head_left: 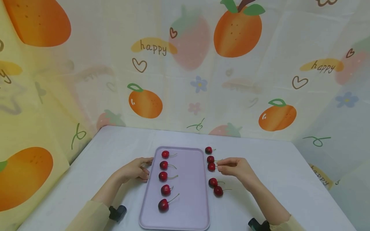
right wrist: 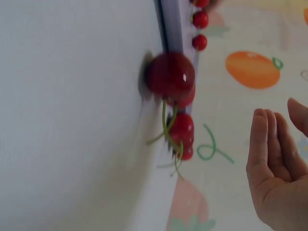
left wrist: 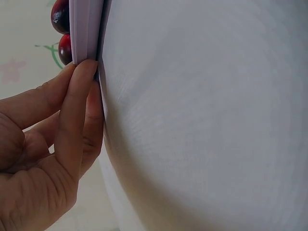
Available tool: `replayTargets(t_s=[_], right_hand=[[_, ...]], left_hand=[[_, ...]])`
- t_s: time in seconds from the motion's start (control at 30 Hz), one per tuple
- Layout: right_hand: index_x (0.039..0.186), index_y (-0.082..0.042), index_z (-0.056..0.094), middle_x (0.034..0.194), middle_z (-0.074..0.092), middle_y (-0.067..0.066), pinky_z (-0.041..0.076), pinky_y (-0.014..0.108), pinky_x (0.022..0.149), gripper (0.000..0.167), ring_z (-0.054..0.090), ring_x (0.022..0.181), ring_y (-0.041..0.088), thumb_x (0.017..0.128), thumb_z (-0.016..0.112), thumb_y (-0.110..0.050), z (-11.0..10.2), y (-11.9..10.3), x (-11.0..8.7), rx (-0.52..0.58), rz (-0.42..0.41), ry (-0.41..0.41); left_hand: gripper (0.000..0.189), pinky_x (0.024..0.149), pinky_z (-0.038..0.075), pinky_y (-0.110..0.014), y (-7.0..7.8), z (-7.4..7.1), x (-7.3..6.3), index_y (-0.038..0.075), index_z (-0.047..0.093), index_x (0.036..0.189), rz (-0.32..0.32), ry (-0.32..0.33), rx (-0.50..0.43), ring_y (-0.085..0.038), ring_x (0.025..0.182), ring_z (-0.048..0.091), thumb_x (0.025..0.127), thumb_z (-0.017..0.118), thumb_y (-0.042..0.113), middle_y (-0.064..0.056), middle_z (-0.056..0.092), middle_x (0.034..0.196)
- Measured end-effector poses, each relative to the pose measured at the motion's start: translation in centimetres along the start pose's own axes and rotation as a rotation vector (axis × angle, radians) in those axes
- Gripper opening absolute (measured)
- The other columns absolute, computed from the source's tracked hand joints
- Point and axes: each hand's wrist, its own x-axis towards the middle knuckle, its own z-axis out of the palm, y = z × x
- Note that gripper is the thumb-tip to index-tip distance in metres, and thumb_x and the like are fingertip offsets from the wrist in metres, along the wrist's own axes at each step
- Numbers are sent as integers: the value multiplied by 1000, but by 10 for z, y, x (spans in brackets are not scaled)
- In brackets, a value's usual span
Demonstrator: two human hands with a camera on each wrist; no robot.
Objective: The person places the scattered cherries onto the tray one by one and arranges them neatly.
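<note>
A pale purple tray lies on the table, with several red cherries in a column along its left half. At the tray's upper left edge, my left hand pinches the rim between thumb and fingers; the left wrist view shows the fingertips against the tray's side. Right of the tray, several more stemmed cherries lie on the cloth. My right hand hovers by the stem of one middle cherry. In the right wrist view its fingers are fairly straight, with the thumb apart and nothing held.
White cloth covers the table. Behind it hangs a fruit-printed curtain, which also runs down the left side. A dark wrist camera is strapped at the left cuff, another at the right.
</note>
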Motion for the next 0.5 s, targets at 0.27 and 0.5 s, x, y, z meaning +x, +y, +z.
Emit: replayTargets(t_s=[0.27,0.5], right_hand=[[118,3,68,109,75,10,58,34,93,43,72,96,20,88,72,-27,-25,13,-2,-107,60,-23],[117,9,66,109,75,12,61,29,85,44,71,91,10,88,73,-24,-35,23,-5,-109,90,-98]], left_hand=[[78,69,61,-30,0,1,-1,-5,35,150,0,3,-9,-18,82,56,78,66,-10,-28,45,143],[78,69,61,-30,1,1,-2,-6,34,150,3,-2,-16,-18,82,56,79,65,-10,-28,44,143]])
